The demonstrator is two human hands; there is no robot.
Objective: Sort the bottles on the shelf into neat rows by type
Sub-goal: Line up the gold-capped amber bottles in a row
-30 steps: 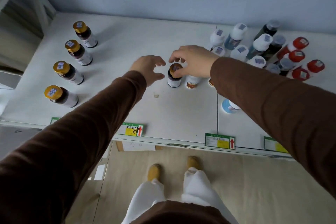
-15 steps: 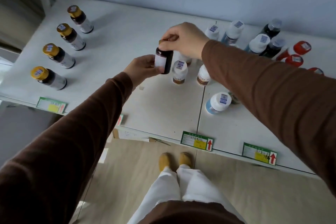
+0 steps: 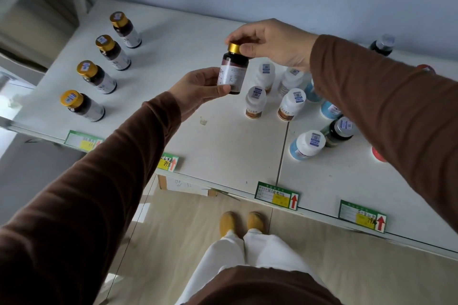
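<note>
A dark gold-capped bottle (image 3: pixel 233 70) hangs in the air above the white shelf (image 3: pixel 223 146). My right hand (image 3: pixel 275 42) pinches its gold cap from above, and my left hand (image 3: pixel 198 89) grips its lower body. Several matching gold-capped bottles (image 3: pixel 99 77) stand in a row along the shelf's left side. White-capped bottles with brown bases (image 3: pixel 256 101) cluster just right of the held bottle. Blue-and-white bottles (image 3: pixel 307 145) and a dark green bottle (image 3: pixel 339 131) stand further right, partly hidden by my right sleeve.
Green price tags (image 3: pixel 277 195) line the shelf's front edge. A dark bottle (image 3: pixel 381 44) stands at the back right by the wall. A red cap (image 3: pixel 378 155) peeks out beside my right sleeve. My feet stand on the floor below.
The gold-capped bottle was picked off the shelf by my right hand and lifted. My left hand came in and now grips its body. The view has shifted, so the left row appears nearer.
</note>
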